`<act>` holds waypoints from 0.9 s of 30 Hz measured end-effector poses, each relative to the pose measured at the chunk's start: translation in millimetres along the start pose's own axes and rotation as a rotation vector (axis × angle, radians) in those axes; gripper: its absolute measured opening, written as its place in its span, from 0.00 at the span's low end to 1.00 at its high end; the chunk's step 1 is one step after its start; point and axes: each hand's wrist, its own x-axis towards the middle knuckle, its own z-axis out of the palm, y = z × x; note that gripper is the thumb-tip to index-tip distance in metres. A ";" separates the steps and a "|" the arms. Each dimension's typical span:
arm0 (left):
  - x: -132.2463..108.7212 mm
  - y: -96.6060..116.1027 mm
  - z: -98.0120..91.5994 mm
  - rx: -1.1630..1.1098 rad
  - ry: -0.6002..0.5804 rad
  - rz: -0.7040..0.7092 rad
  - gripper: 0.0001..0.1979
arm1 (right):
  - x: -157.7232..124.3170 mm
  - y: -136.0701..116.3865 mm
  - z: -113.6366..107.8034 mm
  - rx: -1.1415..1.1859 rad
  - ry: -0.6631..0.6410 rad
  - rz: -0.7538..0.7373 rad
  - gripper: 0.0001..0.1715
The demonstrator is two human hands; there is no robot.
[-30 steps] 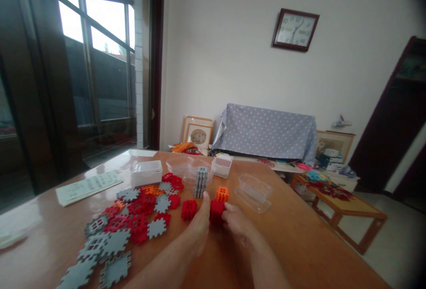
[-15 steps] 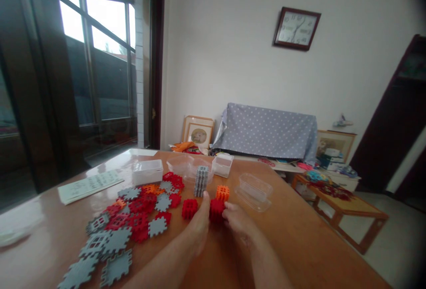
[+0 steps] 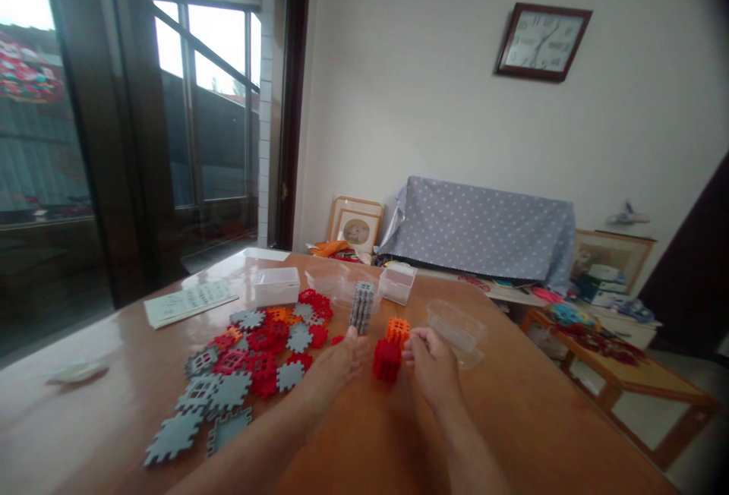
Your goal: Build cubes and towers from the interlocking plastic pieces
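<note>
My left hand (image 3: pixel 342 358) is over the table beside the base of a tall grey stack of toothed tiles (image 3: pixel 362 307), covering most of a red stack behind it. Whether its fingers hold anything is hidden. Just right of a larger red stack (image 3: pixel 386 361) is my right hand (image 3: pixel 428 354), its fingers curled together; what they hold, if anything, is too small to make out. An orange stack (image 3: pixel 397 330) stands behind the red one. Loose grey tiles (image 3: pixel 229 391), red tiles (image 3: pixel 267 337) and orange tiles (image 3: pixel 278 315) lie spread at the left.
Beyond the tiles are a lidded clear box (image 3: pixel 276 287), an open clear box (image 3: pixel 397 284) and clear plastic trays (image 3: pixel 456 328). Paper sheets (image 3: pixel 190 302) lie at the left on the brown table (image 3: pixel 547 411). A low wooden table (image 3: pixel 626 381) is at the right.
The view has turned left. My left hand has moved off the larger red stack toward the grey and smaller red ones. My right hand has drawn slightly away to the right of the larger red stack.
</note>
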 end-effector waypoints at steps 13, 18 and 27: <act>0.4 18.2 -137.6 0.468 0.313 0.220 0.18 | -47.5 -6.4 55.9 -0.279 -0.249 -0.249 0.24; -0.1 11.0 -149.3 0.843 0.261 0.212 0.08 | -65.5 -21.2 71.2 -0.413 -0.502 -0.191 0.21; -17.4 6.3 -142.8 1.323 0.101 0.224 0.15 | -79.6 -5.7 100.9 -0.487 -0.551 -0.324 0.15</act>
